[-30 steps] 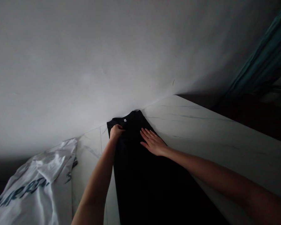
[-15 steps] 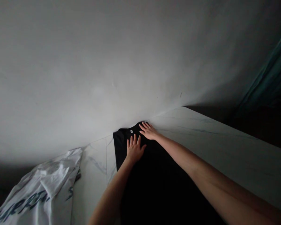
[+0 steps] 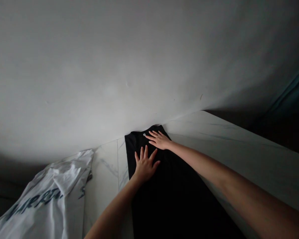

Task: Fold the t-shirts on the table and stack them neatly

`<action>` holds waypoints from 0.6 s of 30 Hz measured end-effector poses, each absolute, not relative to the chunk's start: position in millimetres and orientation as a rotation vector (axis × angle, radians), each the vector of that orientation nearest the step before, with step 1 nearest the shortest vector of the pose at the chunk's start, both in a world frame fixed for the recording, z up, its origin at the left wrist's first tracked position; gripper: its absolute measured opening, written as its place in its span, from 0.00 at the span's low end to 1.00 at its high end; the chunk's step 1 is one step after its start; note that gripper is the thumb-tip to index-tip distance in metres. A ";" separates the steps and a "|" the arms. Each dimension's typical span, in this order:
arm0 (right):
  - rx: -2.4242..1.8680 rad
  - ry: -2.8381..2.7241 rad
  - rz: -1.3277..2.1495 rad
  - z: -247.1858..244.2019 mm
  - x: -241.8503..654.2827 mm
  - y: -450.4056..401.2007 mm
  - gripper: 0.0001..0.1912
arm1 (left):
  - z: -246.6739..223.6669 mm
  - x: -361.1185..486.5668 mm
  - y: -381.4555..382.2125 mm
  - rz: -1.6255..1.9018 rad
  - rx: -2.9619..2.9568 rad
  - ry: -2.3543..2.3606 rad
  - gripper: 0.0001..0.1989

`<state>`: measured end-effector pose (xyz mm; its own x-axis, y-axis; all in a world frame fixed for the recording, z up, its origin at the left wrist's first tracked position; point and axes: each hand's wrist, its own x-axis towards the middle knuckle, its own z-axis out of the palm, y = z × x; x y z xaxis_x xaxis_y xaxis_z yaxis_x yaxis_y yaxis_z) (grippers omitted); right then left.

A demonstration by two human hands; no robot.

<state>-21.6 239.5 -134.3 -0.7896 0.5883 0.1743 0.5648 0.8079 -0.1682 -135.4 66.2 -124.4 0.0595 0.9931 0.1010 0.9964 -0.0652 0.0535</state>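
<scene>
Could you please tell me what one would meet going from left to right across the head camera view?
White printed shirt → marble tabletop → black T-shirt → teal fabric

Home room: marble table, white wall.

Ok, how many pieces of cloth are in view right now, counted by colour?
Black: 1, a black T-shirt
White: 1, a white printed garment
Teal: 1, a teal cloth
Total: 3
</scene>
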 end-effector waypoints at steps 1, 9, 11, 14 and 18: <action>-0.940 -2.758 0.171 -131.9 -22.0 238.8 0.27 | -121.2 -135.9 64.5 -0.162 -2.291 -2.129 0.29; -0.622 -2.673 0.341 -139.5 65.2 145.3 0.32 | -117.6 -145.5 -35.2 -0.137 -2.627 -1.857 0.31; -0.582 -2.728 0.393 -143.3 103.4 101.7 0.35 | -119.5 -140.9 -74.2 -0.123 -2.662 -1.760 0.33; -0.491 -2.796 0.513 -138.7 144.8 44.6 0.36 | -116.8 -128.6 -118.1 -0.125 -2.686 -1.681 0.35; -0.321 -2.807 0.753 -124.4 160.6 9.5 0.30 | -98.4 -109.6 -119.2 -0.210 -2.680 -1.753 0.24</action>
